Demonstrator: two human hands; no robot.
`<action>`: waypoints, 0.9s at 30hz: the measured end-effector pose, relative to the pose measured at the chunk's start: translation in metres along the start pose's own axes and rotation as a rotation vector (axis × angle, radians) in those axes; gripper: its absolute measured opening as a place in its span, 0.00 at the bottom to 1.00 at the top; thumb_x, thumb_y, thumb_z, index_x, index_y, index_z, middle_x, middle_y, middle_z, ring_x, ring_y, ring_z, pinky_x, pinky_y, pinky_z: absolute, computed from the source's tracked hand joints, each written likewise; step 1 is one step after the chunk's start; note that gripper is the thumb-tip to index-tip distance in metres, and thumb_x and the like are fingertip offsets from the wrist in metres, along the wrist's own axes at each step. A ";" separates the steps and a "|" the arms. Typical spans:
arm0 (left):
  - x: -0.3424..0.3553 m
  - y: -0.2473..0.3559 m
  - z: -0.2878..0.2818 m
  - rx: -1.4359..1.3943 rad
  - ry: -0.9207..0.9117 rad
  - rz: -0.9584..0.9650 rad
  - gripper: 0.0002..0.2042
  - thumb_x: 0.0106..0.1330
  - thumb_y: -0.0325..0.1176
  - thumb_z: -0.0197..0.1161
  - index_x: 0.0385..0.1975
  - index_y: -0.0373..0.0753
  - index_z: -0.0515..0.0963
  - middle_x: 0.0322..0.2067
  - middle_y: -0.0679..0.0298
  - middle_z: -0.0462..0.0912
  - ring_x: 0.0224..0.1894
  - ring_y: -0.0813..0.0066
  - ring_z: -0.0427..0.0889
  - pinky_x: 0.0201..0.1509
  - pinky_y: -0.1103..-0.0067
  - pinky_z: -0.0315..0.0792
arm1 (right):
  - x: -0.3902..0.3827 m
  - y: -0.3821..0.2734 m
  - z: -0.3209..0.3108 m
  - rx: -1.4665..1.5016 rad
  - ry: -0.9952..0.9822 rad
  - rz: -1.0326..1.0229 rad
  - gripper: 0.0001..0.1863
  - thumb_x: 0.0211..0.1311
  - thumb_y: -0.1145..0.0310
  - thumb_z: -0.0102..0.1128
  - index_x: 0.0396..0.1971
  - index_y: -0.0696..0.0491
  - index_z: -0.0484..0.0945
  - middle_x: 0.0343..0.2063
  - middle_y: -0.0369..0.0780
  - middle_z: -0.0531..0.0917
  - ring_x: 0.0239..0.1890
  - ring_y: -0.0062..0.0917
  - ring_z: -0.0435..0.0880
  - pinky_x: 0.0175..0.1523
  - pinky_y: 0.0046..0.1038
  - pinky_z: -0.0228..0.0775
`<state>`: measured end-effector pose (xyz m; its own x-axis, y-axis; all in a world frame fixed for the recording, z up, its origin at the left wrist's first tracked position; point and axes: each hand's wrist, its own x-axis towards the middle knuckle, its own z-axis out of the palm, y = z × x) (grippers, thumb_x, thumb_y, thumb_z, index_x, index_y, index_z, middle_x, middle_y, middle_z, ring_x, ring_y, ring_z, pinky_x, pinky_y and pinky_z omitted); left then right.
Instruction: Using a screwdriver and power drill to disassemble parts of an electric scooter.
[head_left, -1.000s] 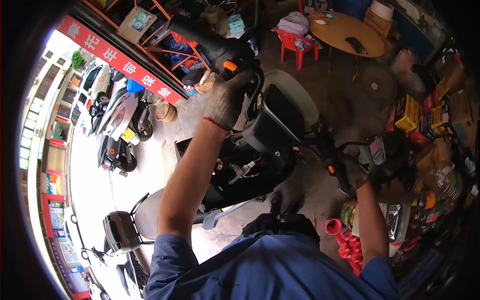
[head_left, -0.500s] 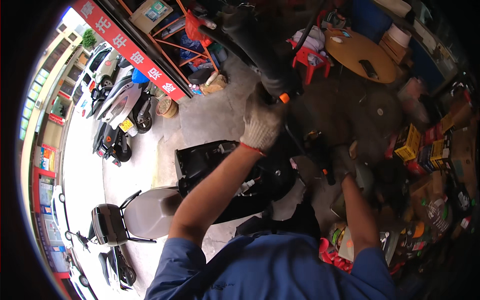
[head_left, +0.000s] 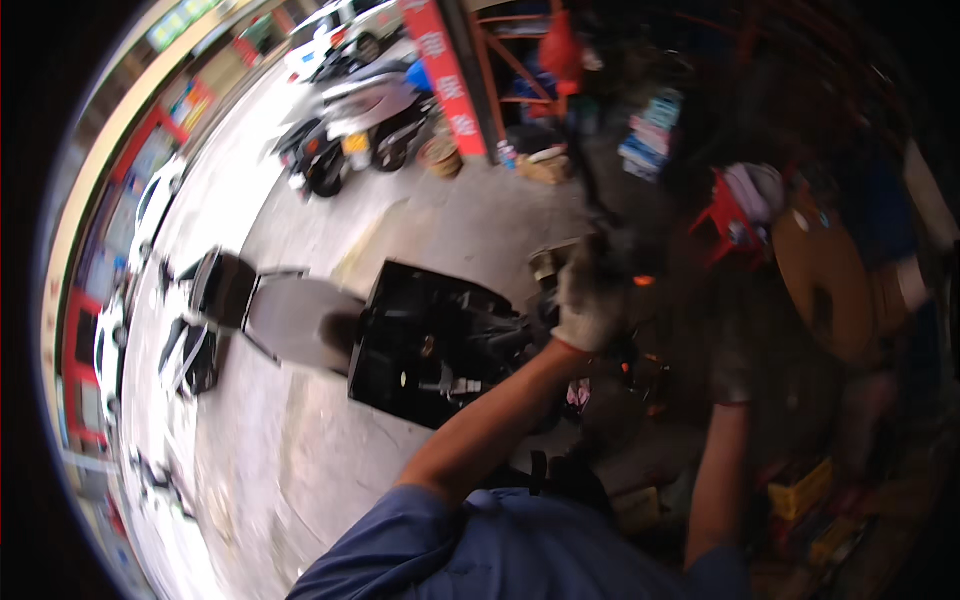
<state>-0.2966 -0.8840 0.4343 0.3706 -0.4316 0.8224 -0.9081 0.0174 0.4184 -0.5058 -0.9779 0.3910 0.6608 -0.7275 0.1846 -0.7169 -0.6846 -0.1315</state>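
Note:
A motor scooter with a grey seat [head_left: 305,318] stands across the middle, its black body [head_left: 425,345] uncovered with inner parts and wiring showing. At its dark front end, my left hand [head_left: 588,308], in a pale knitted glove, is closed around a dark part of the handlebar. Just right of that hand is a small orange piece [head_left: 643,281]. My right hand [head_left: 733,378], darkly gloved, reaches into deep shade on the other side of the front end. Blur and darkness hide its fingers and whatever it touches.
A red plastic chair [head_left: 728,222] with cloth on it and a round wooden table [head_left: 822,275] stand at the right. Boxes [head_left: 800,488] lie at the lower right. Another scooter [head_left: 365,105] and a flowerpot [head_left: 441,158] are by the red post [head_left: 445,80].
My view has turned, so the room's things appear further right and lower, and the scooter higher. Both hands appear lower and further right, the left still at the dark handlebar part.

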 end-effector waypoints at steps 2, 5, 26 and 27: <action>-0.007 0.014 0.017 0.040 -0.032 -0.106 0.17 0.50 0.30 0.64 0.42 0.35 0.77 0.40 0.48 0.77 0.44 0.52 0.78 0.40 0.68 0.72 | 0.027 0.022 -0.056 0.315 0.031 -0.163 0.23 0.70 0.71 0.48 0.64 0.52 0.64 0.62 0.41 0.71 0.65 0.25 0.68 0.69 0.29 0.60; 0.007 0.020 0.037 -0.177 0.077 -0.575 0.15 0.51 0.31 0.67 0.39 0.36 0.76 0.32 0.53 0.81 0.34 0.52 0.81 0.38 0.64 0.74 | 0.082 -0.032 -0.136 0.802 0.016 -0.395 0.20 0.68 0.73 0.52 0.59 0.55 0.71 0.57 0.39 0.75 0.64 0.26 0.70 0.68 0.29 0.62; -0.205 -0.021 -0.092 0.053 -0.228 -1.062 0.17 0.57 0.29 0.64 0.48 0.37 0.76 0.47 0.53 0.79 0.50 0.55 0.79 0.55 0.67 0.73 | 0.167 0.015 -0.010 1.582 -0.225 -0.192 0.19 0.70 0.75 0.49 0.58 0.62 0.63 0.58 0.50 0.69 0.60 0.45 0.71 0.62 0.45 0.72; -0.195 -0.032 -0.096 0.095 -0.208 -0.970 0.19 0.57 0.30 0.64 0.49 0.37 0.75 0.48 0.52 0.78 0.51 0.53 0.78 0.55 0.66 0.72 | 0.169 0.015 -0.005 1.843 -0.284 -0.141 0.20 0.72 0.70 0.47 0.59 0.61 0.63 0.58 0.51 0.68 0.61 0.46 0.69 0.63 0.47 0.72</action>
<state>-0.3211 -0.7136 0.2973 0.9274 -0.3703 0.0530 -0.2451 -0.4946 0.8338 -0.4059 -1.1106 0.4249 0.8375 -0.5208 0.1653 0.3221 0.2261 -0.9193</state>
